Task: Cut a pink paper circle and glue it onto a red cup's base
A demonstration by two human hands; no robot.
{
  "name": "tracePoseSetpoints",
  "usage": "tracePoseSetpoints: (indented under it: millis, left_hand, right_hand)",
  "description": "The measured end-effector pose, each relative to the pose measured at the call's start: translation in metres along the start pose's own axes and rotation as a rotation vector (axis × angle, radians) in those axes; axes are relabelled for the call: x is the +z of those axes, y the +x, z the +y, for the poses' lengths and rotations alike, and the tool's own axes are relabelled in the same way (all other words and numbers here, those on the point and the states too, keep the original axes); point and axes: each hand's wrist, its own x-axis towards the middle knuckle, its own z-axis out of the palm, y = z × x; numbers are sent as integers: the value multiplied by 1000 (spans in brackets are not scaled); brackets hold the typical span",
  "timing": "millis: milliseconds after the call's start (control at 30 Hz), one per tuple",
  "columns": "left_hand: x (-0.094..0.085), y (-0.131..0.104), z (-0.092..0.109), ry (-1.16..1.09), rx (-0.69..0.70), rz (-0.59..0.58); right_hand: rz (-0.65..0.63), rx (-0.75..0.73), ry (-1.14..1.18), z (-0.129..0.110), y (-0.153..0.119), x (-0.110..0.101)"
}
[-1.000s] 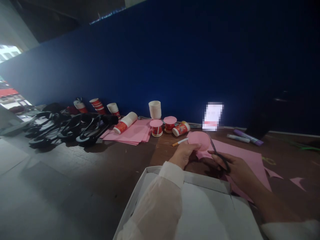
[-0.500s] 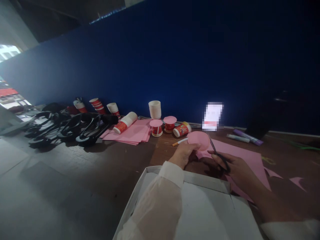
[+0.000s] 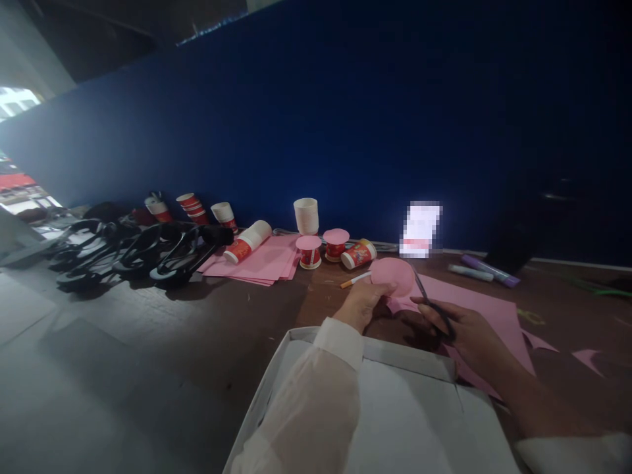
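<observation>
My left hand (image 3: pixel 364 304) pinches a round piece of pink paper (image 3: pixel 392 275) by its lower edge, thumb on top. In my right hand (image 3: pixel 461 326) are dark-handled scissors (image 3: pixel 434 306), fingers closed round the handles. Their blades rise along the right edge of the pink round; whether the blades are apart I cannot tell. Beneath my right hand lies a larger sheet of pink paper (image 3: pixel 486 316). Pink paper scraps (image 3: pixel 587 360) are to its right. Left of the round, a white and orange stick (image 3: pixel 353 280) rests on the table.
Two red paper cups topped with pink discs (image 3: pixel 309 243) stand behind my left hand, beside a tipped red cup (image 3: pixel 359 255). Further left are pink sheets (image 3: pixel 257 260) and several black headsets (image 3: pixel 170 257). A lit phone (image 3: pixel 419 230) and markers (image 3: pixel 488 270) stand or lie behind. A white box (image 3: pixel 409 408) is in front.
Almost nothing differs. The pink round and both hands keep nearly the same place, with the scissors still along the paper's right edge.
</observation>
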Motion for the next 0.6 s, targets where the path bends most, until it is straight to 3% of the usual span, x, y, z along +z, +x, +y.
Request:
tracePoseSetpoints:
  millis: [300,600]
  left_hand:
    - [-1,6,-5,-69,-3,-30]
    - [7,7,-11,-165,-13,40]
  right_hand:
    - [-8,-20,-72,-4,-1,-2]
    - [-40,21,21,3,-5,6]
